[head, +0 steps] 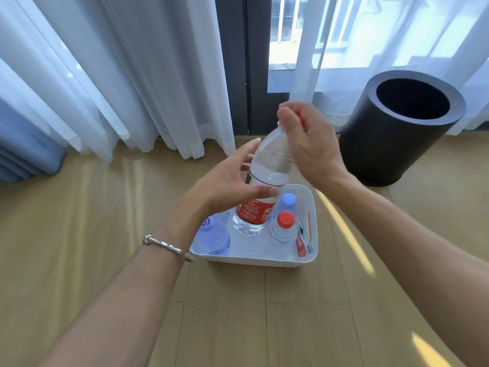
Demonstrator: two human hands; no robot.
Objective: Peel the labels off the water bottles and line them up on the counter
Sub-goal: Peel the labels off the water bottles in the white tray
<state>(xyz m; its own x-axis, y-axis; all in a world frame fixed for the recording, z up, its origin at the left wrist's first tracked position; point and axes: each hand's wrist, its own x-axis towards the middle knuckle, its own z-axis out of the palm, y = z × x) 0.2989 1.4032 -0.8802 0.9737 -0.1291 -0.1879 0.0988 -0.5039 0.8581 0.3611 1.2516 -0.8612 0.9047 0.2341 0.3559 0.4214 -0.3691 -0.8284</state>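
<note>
A clear water bottle [270,165] with a red label and a red cap hangs tilted above the white bin [254,258]. My right hand [307,144] grips its cap and neck from above. My left hand [227,184] wraps around its middle, thumb across the front just above the label. Inside the bin stand a bottle with a blue cap [213,234] at the left, another blue-capped bottle [288,201] at the back, and a red-capped bottle [284,229] with a red label at the right.
The bin sits on a wooden floor [105,234]. A black cylindrical waste bin [397,133] stands at the right by the window. White sheer curtains [119,75] hang to the floor behind.
</note>
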